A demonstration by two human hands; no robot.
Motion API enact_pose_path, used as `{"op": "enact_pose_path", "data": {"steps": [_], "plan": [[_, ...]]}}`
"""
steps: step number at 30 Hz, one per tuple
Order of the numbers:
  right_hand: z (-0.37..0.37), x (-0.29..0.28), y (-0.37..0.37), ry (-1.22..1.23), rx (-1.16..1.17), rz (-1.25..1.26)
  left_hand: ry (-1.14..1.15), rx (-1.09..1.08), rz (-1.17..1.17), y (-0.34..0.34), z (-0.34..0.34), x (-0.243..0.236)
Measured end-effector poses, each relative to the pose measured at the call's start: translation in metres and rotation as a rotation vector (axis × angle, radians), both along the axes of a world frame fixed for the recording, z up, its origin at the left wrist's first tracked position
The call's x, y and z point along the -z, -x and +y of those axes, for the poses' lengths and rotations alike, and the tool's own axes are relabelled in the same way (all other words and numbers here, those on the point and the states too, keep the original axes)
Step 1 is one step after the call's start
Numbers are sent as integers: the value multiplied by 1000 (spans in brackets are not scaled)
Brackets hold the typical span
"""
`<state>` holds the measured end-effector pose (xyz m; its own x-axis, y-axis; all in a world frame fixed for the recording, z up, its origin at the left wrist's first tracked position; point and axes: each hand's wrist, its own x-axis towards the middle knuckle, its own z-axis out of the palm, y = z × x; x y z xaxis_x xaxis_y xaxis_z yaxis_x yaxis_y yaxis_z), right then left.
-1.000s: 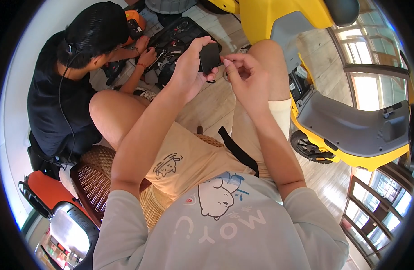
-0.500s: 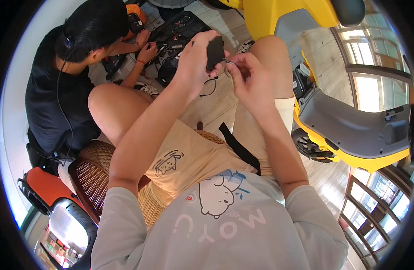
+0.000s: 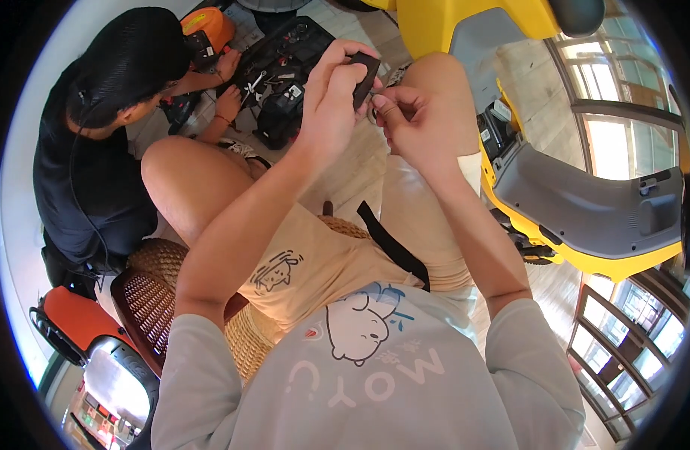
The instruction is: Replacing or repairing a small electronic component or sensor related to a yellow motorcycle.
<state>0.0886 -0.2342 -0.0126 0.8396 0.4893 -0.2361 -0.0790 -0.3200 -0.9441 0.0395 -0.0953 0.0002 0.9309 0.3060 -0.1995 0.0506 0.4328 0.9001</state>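
Raised above my knees, my left hand [image 3: 330, 101] is wrapped round a small black box-shaped object [image 3: 366, 73], thumb across its near face. Its exact kind does not show. Close beside its lower end, my right hand [image 3: 414, 124] pinches something thin, perhaps a wire or connector, too small to make out. The two hands nearly touch there. Beyond my left hand lies a black tool case [image 3: 315, 34] with several tools in it, on the tiled floor.
At the left a co-worker in black [image 3: 90, 180] crouches, hands by the tool case and an orange-and-black item [image 3: 207, 31]. A yellow-and-grey scooter [image 3: 585, 202] stands at my right, another yellow body [image 3: 427, 30] ahead. A wicker chair [image 3: 153, 307] and orange scooter [image 3: 78, 319] are at left.
My left hand has turned the black object, so a narrower side now shows. The dangling cable end below the hands is out of sight. The co-worker's head has shifted left.
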Motion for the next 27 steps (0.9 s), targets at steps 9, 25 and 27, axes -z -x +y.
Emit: {"op": "enact_pose_path", "data": {"steps": [9, 25, 27], "plan": [[4, 1, 1, 193, -116, -928, 37, -58, 26, -1, 2, 3], [9, 6, -4, -32, 0, -401, 122, -28, 77, -6, 16, -6], [10, 3, -1, -48, 8, -313, 24, -5, 32, -5, 18, -5]]}}
